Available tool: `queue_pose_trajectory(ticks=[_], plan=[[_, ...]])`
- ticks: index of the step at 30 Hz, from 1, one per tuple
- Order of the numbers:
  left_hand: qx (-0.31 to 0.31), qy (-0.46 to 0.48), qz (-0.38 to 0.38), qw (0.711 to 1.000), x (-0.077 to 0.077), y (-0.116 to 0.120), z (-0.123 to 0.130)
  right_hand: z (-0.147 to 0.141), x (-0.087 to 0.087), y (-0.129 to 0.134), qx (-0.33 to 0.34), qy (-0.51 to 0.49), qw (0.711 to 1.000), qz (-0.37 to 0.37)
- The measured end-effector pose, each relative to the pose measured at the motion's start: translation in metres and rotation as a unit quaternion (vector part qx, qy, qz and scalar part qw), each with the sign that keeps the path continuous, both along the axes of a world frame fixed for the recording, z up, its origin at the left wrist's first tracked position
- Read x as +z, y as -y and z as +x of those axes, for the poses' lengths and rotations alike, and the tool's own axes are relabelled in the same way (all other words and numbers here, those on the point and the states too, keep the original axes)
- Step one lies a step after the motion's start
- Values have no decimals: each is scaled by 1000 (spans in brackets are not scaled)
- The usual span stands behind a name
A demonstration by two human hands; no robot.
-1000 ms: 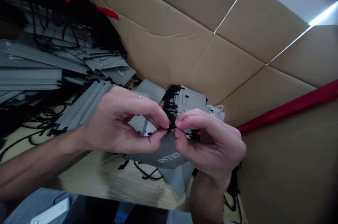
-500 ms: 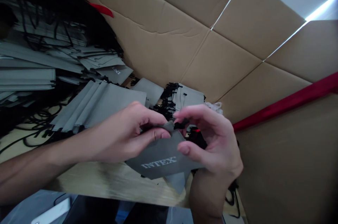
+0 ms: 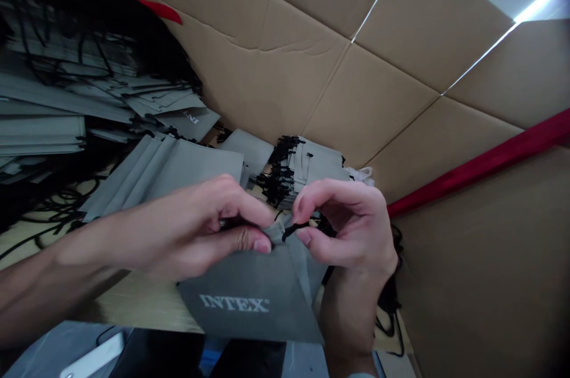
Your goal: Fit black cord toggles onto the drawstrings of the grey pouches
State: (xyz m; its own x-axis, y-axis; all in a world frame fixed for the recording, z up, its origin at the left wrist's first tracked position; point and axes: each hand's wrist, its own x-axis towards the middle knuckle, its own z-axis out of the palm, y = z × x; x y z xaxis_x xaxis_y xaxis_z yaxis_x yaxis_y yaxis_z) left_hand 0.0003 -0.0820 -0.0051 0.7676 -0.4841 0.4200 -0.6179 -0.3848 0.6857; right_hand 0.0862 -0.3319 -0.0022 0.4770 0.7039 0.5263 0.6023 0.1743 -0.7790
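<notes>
A grey fabric pouch (image 3: 249, 283) printed INTEX hangs by its top edge from my left hand (image 3: 214, 229). The thumb and forefinger of that hand pinch the hem near its corner. Beside it my right hand (image 3: 351, 224) is closed, its thumb and forefinger pinching a short black cord (image 3: 294, 228) that comes out of the hem's end. The two hands' fingertips are close together. Behind the right hand, part of another grey piece shows, and I cannot tell whether it belongs to the same pouch.
Grey pouches (image 3: 178, 164) lie stacked left of my hands, with a larger heap (image 3: 48, 99) and black cords (image 3: 57, 206) beyond. A bundle with black cord ends (image 3: 282, 170) sits behind. Cardboard walls (image 3: 276, 40) and a red strap (image 3: 481, 164) bound the back and right.
My right thumb and forefinger have closed on the black cord. The pouch has swung lower and left, so its printed front shows more. The view has shifted slightly.
</notes>
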Motion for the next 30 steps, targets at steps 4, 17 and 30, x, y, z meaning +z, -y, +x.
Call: queue_pose_trajectory(ticks=[4,17,30], plan=[[1,-12,5,1000,1,-5,1,4,-3,0,26,-8,999,38],[58,3,25,998,2,1,-2,-13,13,-1,-121,-37,991,-43],[44,-35,35,998,0,-2,3,-13,7,0,-160,-6,986,-38]])
